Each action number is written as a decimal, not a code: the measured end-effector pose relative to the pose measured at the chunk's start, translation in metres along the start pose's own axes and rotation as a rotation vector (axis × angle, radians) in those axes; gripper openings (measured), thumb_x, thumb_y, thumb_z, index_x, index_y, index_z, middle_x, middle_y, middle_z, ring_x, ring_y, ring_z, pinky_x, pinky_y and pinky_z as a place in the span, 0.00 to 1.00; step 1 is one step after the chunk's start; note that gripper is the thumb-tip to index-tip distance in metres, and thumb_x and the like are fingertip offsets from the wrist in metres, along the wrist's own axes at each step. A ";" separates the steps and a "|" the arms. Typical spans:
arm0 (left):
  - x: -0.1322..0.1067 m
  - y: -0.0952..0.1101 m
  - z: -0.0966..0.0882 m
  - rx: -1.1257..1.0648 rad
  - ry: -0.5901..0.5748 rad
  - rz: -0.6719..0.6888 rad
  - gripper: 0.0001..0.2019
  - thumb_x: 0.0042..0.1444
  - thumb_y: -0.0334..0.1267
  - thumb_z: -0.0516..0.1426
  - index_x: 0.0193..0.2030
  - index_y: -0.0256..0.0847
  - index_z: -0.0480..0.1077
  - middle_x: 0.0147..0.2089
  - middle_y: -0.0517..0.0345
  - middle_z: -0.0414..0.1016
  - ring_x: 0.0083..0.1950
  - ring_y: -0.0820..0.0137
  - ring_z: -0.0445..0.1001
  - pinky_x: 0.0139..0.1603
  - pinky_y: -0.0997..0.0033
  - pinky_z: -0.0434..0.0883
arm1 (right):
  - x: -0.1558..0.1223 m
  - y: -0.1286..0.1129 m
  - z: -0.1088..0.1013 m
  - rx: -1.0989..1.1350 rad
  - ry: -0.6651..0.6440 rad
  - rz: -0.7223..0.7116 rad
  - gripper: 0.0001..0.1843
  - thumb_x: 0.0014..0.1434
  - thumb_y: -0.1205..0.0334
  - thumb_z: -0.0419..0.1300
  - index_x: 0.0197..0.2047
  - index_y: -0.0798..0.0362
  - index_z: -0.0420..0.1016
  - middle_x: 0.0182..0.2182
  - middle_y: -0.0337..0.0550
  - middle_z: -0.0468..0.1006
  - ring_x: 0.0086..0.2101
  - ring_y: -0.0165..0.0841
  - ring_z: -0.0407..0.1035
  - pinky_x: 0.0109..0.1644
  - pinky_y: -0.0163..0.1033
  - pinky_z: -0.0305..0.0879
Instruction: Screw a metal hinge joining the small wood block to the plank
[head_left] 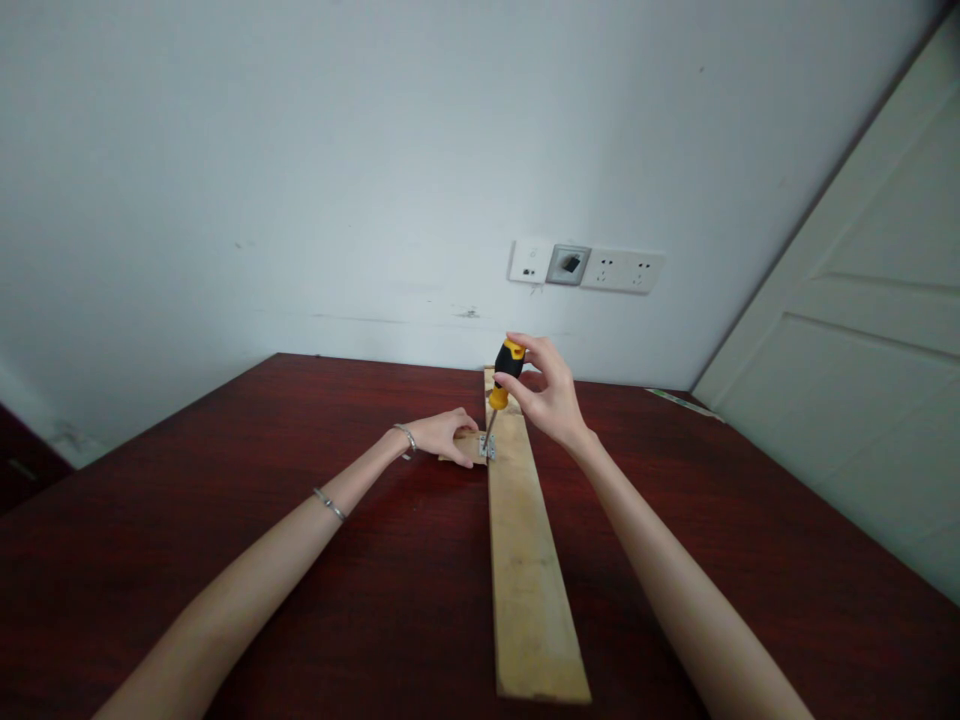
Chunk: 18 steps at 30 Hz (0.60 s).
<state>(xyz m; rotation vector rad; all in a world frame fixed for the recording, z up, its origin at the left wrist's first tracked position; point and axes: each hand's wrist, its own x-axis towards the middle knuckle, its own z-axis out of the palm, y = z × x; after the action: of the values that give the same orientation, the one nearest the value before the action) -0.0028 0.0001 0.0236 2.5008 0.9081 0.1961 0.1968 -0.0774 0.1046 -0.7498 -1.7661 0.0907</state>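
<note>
My right hand [550, 393] is closed around the black and yellow handle of a screwdriver [509, 362]. The screwdriver leans a little, its shaft pointing down at a small metal hinge [490, 447]. That hinge lies across the joint between a short wooden block [466, 446] and a long wooden plank [525, 540]. My left hand [442, 435] grips the short block from its left side, thumb and fingers on opposite edges. Whether a screw sits under the tip is too small to make out.
The plank lies lengthwise on a dark red wooden table [337, 600], its far end near the white wall [337, 170]. Wall sockets [619, 270] are set above the table's back edge. A pale panelled door [870, 330] stands at the right. A thin printed strip [684, 403] lies at the back right edge.
</note>
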 end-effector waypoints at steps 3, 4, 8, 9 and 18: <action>-0.001 0.001 -0.001 -0.004 0.000 -0.001 0.32 0.39 0.53 0.66 0.51 0.40 0.69 0.46 0.54 0.65 0.43 0.64 0.66 0.43 0.69 0.64 | 0.000 -0.001 0.000 -0.019 0.004 0.003 0.23 0.56 0.54 0.62 0.55 0.44 0.68 0.45 0.45 0.69 0.43 0.36 0.67 0.35 0.39 0.76; -0.001 0.001 -0.001 -0.004 -0.001 -0.003 0.32 0.39 0.53 0.66 0.51 0.40 0.69 0.46 0.54 0.65 0.43 0.64 0.66 0.44 0.69 0.64 | 0.000 -0.001 -0.001 -0.025 0.008 0.001 0.23 0.55 0.54 0.63 0.54 0.44 0.68 0.45 0.45 0.69 0.43 0.36 0.67 0.35 0.39 0.76; -0.001 0.001 -0.001 0.006 -0.013 -0.012 0.33 0.40 0.53 0.66 0.52 0.38 0.68 0.47 0.53 0.64 0.43 0.64 0.66 0.44 0.69 0.64 | 0.000 0.000 0.000 -0.041 0.018 -0.025 0.23 0.56 0.55 0.62 0.54 0.45 0.68 0.44 0.45 0.69 0.43 0.36 0.67 0.35 0.39 0.76; 0.000 0.001 -0.001 0.009 -0.014 -0.009 0.33 0.40 0.53 0.66 0.52 0.38 0.68 0.47 0.53 0.64 0.44 0.64 0.66 0.44 0.70 0.64 | 0.000 0.000 0.000 -0.045 0.020 -0.034 0.22 0.56 0.55 0.62 0.54 0.44 0.67 0.44 0.45 0.69 0.43 0.36 0.67 0.36 0.39 0.76; 0.001 -0.004 0.002 0.019 -0.005 0.013 0.32 0.40 0.53 0.66 0.51 0.39 0.69 0.46 0.54 0.65 0.44 0.64 0.66 0.44 0.70 0.64 | 0.001 0.000 -0.002 -0.054 0.060 -0.036 0.22 0.57 0.55 0.61 0.55 0.43 0.67 0.45 0.45 0.68 0.43 0.36 0.67 0.34 0.38 0.76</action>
<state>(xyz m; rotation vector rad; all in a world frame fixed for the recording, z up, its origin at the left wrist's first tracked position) -0.0036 0.0032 0.0202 2.5243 0.8954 0.1864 0.1987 -0.0775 0.1061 -0.7513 -1.7299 -0.0035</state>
